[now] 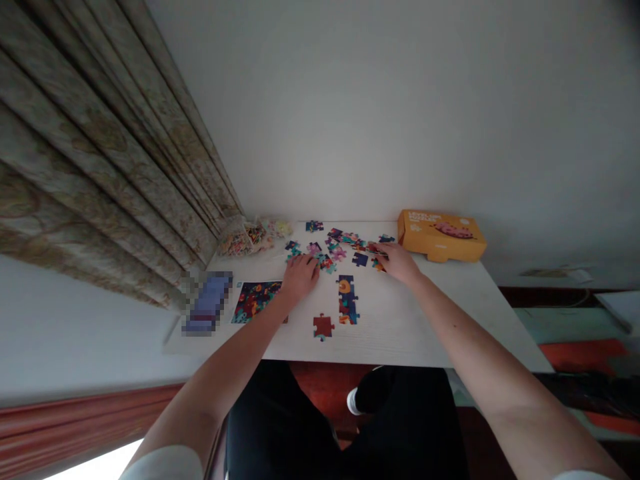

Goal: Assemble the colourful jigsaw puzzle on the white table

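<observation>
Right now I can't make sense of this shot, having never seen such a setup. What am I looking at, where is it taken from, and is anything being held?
There is no machine here: these are a person's own bare arms and hands, filmed by a single camera worn on their head, looking forward and down. On the white table lie scattered jigsaw puzzle pieces, a joined strip of pieces, a printed picture sheet, a clear bag of more pieces and an orange box. The left hand and the right hand both rest their fingers among the pieces; whether either holds one cannot be told.
</observation>
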